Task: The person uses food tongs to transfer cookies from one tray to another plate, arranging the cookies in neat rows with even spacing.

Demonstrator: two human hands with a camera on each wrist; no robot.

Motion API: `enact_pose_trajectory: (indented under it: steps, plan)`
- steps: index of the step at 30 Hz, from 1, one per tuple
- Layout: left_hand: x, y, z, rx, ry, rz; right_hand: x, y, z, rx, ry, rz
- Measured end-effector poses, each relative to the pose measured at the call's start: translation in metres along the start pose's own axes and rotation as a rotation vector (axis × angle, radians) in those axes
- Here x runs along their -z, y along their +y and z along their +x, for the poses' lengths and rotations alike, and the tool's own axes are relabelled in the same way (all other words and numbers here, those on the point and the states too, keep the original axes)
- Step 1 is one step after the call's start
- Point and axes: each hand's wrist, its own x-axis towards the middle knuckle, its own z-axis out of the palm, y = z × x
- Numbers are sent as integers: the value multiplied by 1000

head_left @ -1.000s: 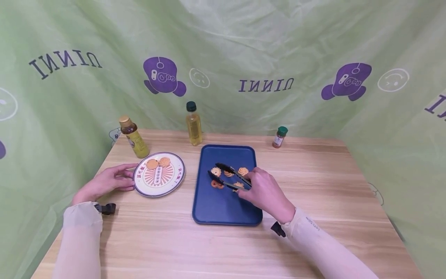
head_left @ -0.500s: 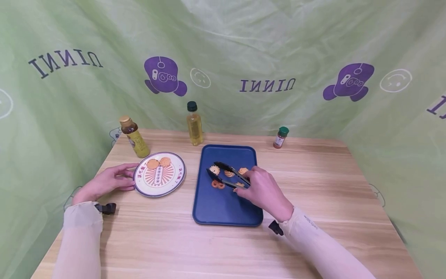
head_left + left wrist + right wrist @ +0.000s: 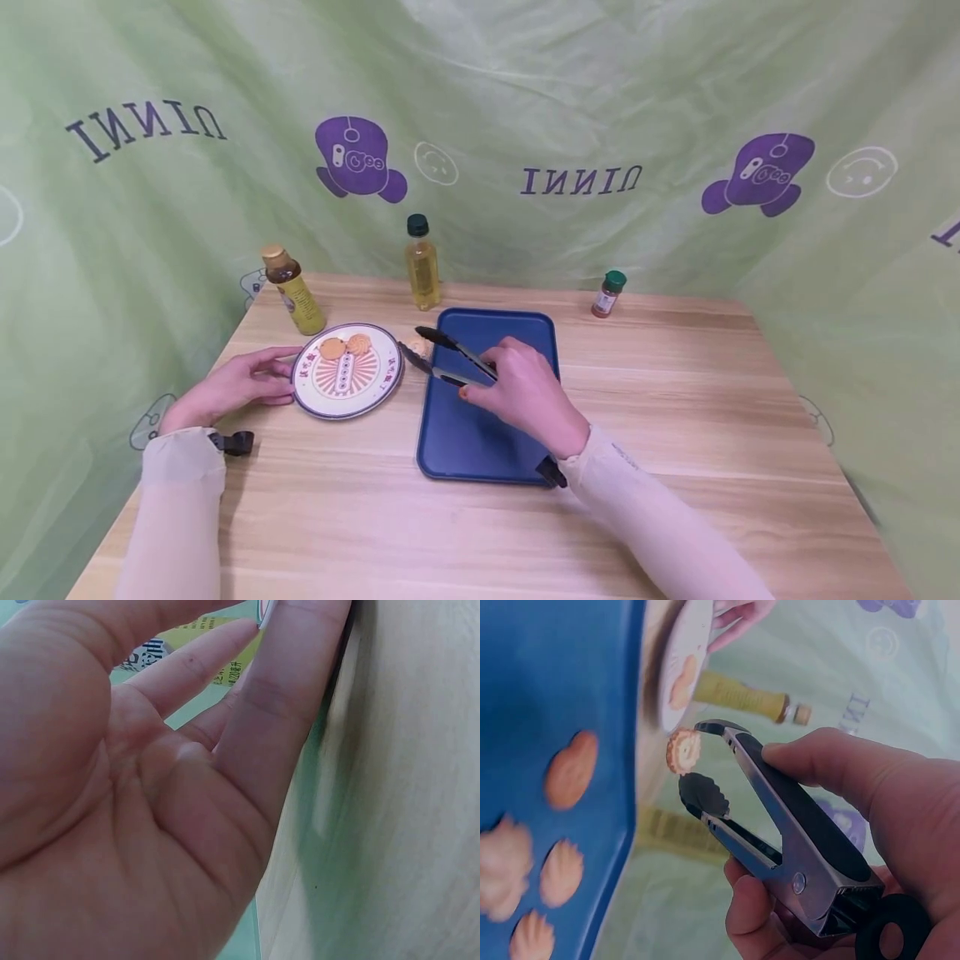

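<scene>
My right hand (image 3: 525, 392) grips black-and-steel tongs (image 3: 453, 354), their arms pointing left over the blue tray's left edge. Between the tong tips is a round scalloped cookie (image 3: 683, 751), held over the gap between tray and plate. My left hand (image 3: 236, 387) rests at the left rim of a round white plate (image 3: 367, 400), its fingers fairly straight against the edge. Two cookies, one smooth (image 3: 332, 348) and one swirled (image 3: 358, 344), lie near the plate's far rim. Several cookies (image 3: 561, 871) remain on the blue tray (image 3: 480, 454), mostly hidden by my right hand in the head view.
A yellow-labelled bottle (image 3: 302, 307) stands behind the plate. A clear bottle of yellow oil (image 3: 423, 275) is behind the gap between plate and tray. At the back right stands a small green-capped spice jar (image 3: 608, 294). A green curtain (image 3: 480, 100) encloses the wooden table (image 3: 330, 508).
My right hand has lifted the scalloped cookie from the tray with the tongs and moved it left toward the plate. My left hand stays at the plate's rim.
</scene>
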Motion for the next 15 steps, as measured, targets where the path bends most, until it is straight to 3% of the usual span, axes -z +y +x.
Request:
enact_pose_trajectory:
  steps: [9,15]
  plan:
    - [2,6,0,-18,7,10,-26,-44,21,101,1,26]
    - [1,2,0,-8,-4,-30,-53,-74,33,171,4,-7]
